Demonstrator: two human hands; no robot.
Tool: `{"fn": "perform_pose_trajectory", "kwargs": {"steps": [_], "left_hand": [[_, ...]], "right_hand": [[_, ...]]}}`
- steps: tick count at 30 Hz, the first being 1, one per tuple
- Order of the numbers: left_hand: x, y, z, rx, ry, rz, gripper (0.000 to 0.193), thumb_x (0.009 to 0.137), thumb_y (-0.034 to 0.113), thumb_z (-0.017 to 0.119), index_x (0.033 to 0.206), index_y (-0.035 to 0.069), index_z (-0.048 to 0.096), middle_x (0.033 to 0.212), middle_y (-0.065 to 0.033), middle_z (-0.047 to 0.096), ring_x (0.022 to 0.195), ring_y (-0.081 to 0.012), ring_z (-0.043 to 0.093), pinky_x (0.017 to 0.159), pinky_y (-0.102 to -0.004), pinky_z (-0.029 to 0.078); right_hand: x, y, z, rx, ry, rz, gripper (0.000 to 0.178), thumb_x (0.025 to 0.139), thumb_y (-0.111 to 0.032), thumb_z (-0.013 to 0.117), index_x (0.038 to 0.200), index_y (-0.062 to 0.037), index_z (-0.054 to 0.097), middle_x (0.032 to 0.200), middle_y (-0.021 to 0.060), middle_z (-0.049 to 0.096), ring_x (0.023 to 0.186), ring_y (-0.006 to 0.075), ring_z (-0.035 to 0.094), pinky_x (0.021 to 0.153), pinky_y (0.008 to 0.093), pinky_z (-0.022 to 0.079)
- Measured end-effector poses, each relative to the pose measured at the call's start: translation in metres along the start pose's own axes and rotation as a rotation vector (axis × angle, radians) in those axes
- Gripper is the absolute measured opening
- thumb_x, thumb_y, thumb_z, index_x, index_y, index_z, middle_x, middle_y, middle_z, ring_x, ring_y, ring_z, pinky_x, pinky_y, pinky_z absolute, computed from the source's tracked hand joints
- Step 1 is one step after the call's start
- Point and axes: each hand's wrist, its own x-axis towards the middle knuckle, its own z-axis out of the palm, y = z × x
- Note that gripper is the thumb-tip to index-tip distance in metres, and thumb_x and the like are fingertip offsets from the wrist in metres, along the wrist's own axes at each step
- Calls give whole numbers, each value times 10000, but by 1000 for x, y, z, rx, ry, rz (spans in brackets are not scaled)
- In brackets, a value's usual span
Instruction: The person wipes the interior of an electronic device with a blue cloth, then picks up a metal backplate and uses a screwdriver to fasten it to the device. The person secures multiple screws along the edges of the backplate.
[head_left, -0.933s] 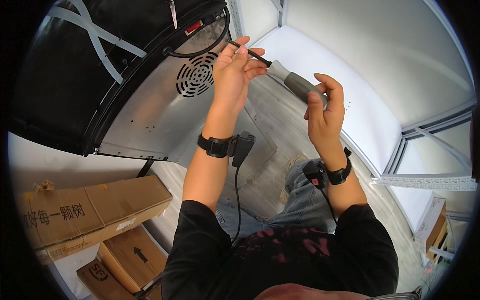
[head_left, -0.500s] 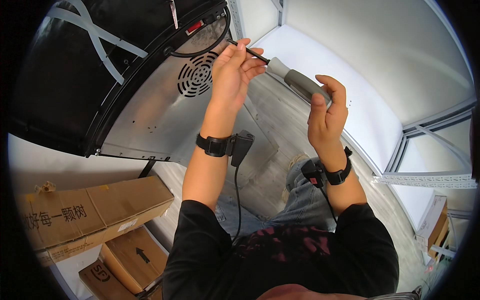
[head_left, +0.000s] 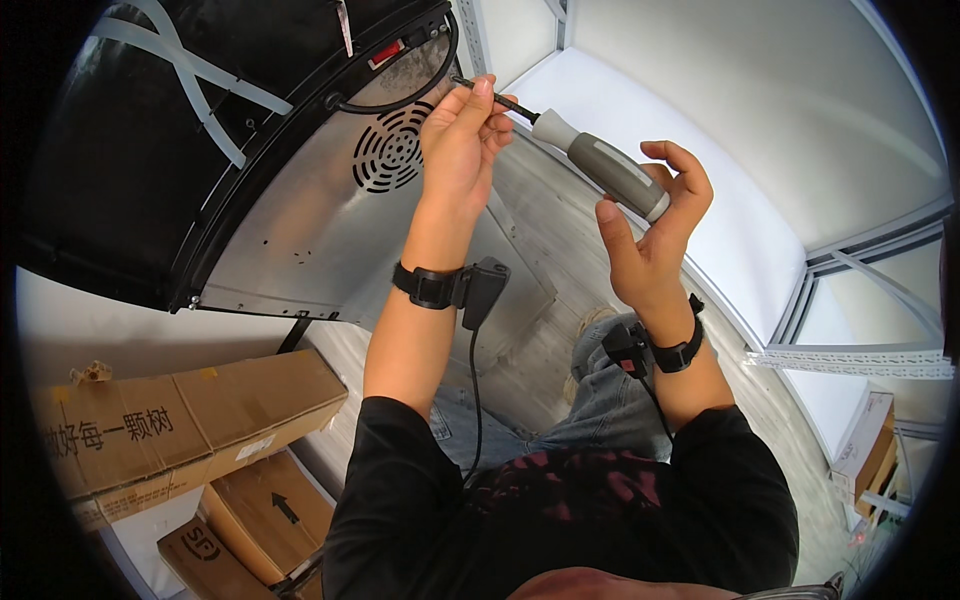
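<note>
A pale wood-grain floor (head_left: 525, 215) ran between a silver sheet-metal panel (head_left: 300, 235), set in a curved black casing (head_left: 90, 210), and a broad white board (head_left: 690, 190) beneath a white wall (head_left: 760, 110). On the panel there was one round vent of dark slots (head_left: 388, 150), with one red rectangular switch (head_left: 386, 54) near the casing's edge. Two translucent white straps (head_left: 200, 112) crossed on the casing, and three brown cardboard boxes (head_left: 230, 405) lay at the lower left. There was one screwdriver with a grey two-tone handle and a thin black shaft (head_left: 615, 174), slanting between the two hands, its tip near the panel's edge; contact there could not be told. The left hand (head_left: 460, 150) had its grip pinching the shaft; the right hand (head_left: 655, 235) had its grip spread around the handle's end, any touch unclear. Each wrist wore one black strap (head_left: 430, 289).
</note>
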Motion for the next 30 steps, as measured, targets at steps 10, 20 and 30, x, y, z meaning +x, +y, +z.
{"fn": "perform_pose_trajectory", "kwargs": {"steps": [10, 20, 30], "left_hand": [[3, 0, -8, -1, -24, -29, 228, 935, 223, 589, 1066, 37, 577, 729, 0, 593, 631, -72, 543, 592, -216, 463], [-2, -3, -13, 45, -17, 3, 170, 928, 219, 599, 963, 53, 593, 752, -10, 602, 641, -79, 549, 598, -211, 455], [-95, 26, -59, -37, -5, 90, 251, 971, 238, 514, 1091, 22, 560, 827, -73, 637, 698, -143, 606, 630, -265, 497]], "right_hand": [[-3, -9, -10, 19, -120, 273, 314, 884, -183, 654, 1122, -25, 522, 708, 73, 602, 612, 107, 532, 573, 224, 415], [-10, -1, -14, 59, -61, 253, 267, 883, -218, 653, 1042, -17, 582, 836, 106, 663, 728, 118, 594, 682, 233, 467], [-19, -41, -5, 117, -206, -139, 424, 715, -195, 797, 1028, 15, 602, 843, 107, 612, 727, 184, 584, 641, 282, 470]]}}
